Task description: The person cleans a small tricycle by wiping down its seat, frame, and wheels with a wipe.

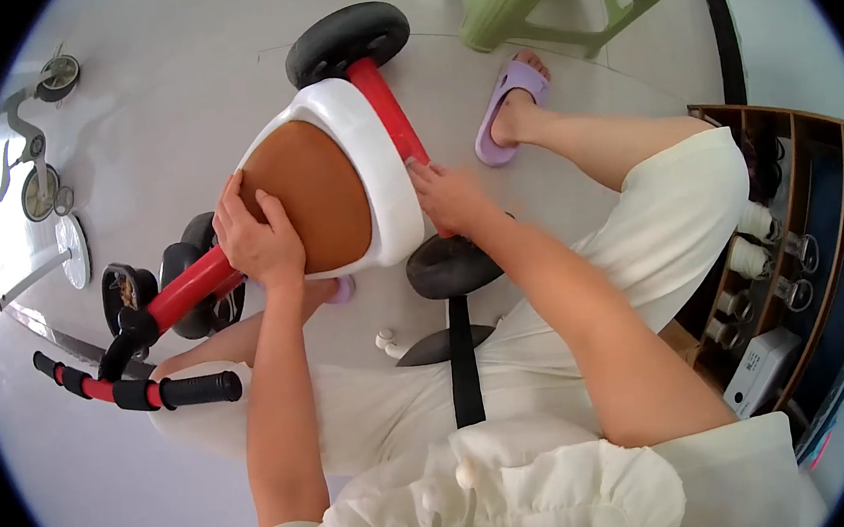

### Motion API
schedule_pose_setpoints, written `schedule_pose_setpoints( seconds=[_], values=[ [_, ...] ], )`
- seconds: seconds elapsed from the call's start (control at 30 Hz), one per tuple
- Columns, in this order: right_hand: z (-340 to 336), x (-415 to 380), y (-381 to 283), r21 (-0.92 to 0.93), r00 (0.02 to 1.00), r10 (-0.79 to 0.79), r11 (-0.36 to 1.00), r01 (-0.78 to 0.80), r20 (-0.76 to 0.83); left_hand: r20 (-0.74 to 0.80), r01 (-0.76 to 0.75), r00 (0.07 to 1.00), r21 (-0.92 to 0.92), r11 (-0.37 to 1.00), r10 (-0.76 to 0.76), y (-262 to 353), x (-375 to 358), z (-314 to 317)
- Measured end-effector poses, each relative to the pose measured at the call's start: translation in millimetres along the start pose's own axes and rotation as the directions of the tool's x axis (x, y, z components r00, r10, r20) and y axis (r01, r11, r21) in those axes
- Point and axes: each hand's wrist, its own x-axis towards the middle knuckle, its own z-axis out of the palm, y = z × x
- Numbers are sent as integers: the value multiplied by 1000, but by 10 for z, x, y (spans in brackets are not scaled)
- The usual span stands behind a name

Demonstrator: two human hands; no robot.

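Observation:
A child's tricycle with a brown padded seat [311, 198] in a white shell [394, 191] lies in front of me, turned sideways. My left hand [260, 229] rests on the seat's left part, fingers apart. At the shell's right edge, my right hand [452, 199] has its fingers bent against the red rear tube [387, 111]. A small pale bit shows at those fingertips, too little to name. Black wheels [348, 44] sit at the tube's ends. The red front frame [184, 292] leads to black-gripped handlebars [137, 391] at lower left.
A green plastic stool [540, 2] stands at the top right, near my foot in a purple slipper [511, 105]. Wooden shelves [791, 126] holding several items are on the right. Another small wheeled frame [30, 147] stands far left, near a fan-like stand [73, 252].

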Motion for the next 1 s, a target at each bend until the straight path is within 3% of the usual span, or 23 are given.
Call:
schedule_pose_setpoints(
  seconds=[0.03, 0.07, 0.13, 0.17, 0.23, 0.27, 0.33, 0.37, 0.43, 0.53, 0.67, 0.7, 0.73, 0.77, 0.83, 0.87, 0.93, 1.0],
  values=[
    [41, -52, -3, -317, 971, -237, 925, 211, -44, 10, -3, 1000, 3, 1000, 3, 1, -4, -6],
    [81, -66, 6, -314, 973, -226, 928, 200, -48, 15, -14, 1000, 0, 1000, 14, 3, -8, -7],
    [-63, 14, -19, -362, 897, -249, 850, 383, 365, 20, -1, 1000, 2, 1000, 1, 3, -5, -3],
    [-5, 74, -22, -363, 901, -240, 854, 373, 361, 21, -10, 1000, -3, 1000, 10, 4, 1, 0],
    [218, 222, -55, -597, 886, -260, 662, 453, 384, 42, -3, 999, 3, 1000, 3, 9, 8, -10],
    [303, 289, -93, -601, 892, -253, 666, 442, 376, 45, -5, 999, 2, 1000, 5, 21, 7, -18],
    [326, 398, -190, -666, 792, -221, 441, 602, 569, 47, -11, 999, 1, 1000, 10, 22, 6, -13],
    [330, 459, -174, -672, 800, -219, 446, 592, 559, 52, -3, 999, 5, 1000, 3, 14, 12, -15],
    [248, 504, -144, -622, 716, -301, 359, 697, 630, 47, -17, 999, 7, 1000, 17, 17, 14, -17],
    [207, 400, -98, -655, 776, -268, 421, 628, 571, 45, -9, 999, 13, 1000, 8, 32, 18, -7],
    [378, 321, 117, -623, 747, -289, 417, 661, 599, 38, -34, 999, -5, 999, 35, 25, 20, -19],
    [495, 238, 269, -512, 780, -514, 591, 624, 357, 37, -39, 999, -5, 999, 39, 29, 19, -18],
    [504, 174, 323, -341, 769, -637, 713, 613, 50, 39, -34, 999, -3, 999, 34, 32, 16, -16],
    [526, 137, 300, -338, 765, -642, 710, 618, 51, 35, -43, 998, 4, 999, 43, 31, 21, -8],
    [340, 101, 183, -197, 672, -616, 660, 725, 411, 28, -45, 999, 21, 999, 45, 8, 19, -12],
    [216, 118, 99, -198, 668, -622, 654, 730, 409, 32, -37, 999, 11, 999, 36, 9, 19, -5],
    [-116, 160, -110, 17, 366, -503, 605, 796, 783, 34, -35, 999, -1, 999, 35, 15, 21, -5],
    [-89, 201, -152, 33, 374, -484, 644, 764, 791, 27, -24, 999, 1, 1000, 24, 20, 24, 1]
  ],
)
